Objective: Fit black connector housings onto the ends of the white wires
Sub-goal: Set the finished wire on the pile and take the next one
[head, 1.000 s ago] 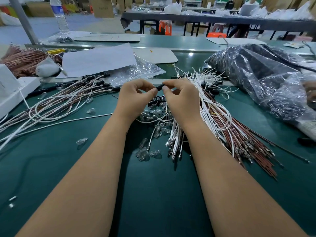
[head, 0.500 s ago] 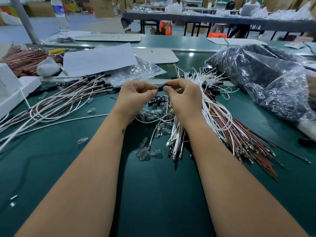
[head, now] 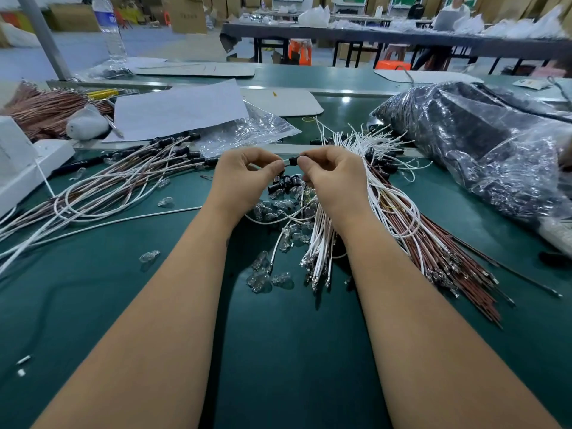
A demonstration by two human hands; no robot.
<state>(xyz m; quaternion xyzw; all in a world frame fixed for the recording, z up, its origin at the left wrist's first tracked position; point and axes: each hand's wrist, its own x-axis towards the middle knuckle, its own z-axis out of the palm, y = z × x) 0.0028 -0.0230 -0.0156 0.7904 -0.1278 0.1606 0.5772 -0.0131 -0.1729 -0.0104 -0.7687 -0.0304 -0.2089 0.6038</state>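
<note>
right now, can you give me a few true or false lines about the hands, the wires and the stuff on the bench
1. Both hands pinch a small black housing between them. True: the left hand and right hand meet on it.
2. The bundle of white wires lies under the right wrist. True.
3. The clear glass bulbs sit in a tray. False: they lie loose on the green bench.
4. The big plastic bag is on the left. False: it is on the right.
5. A water bottle stands far left. True.

No text, label or number is legible on anything here.
</note>
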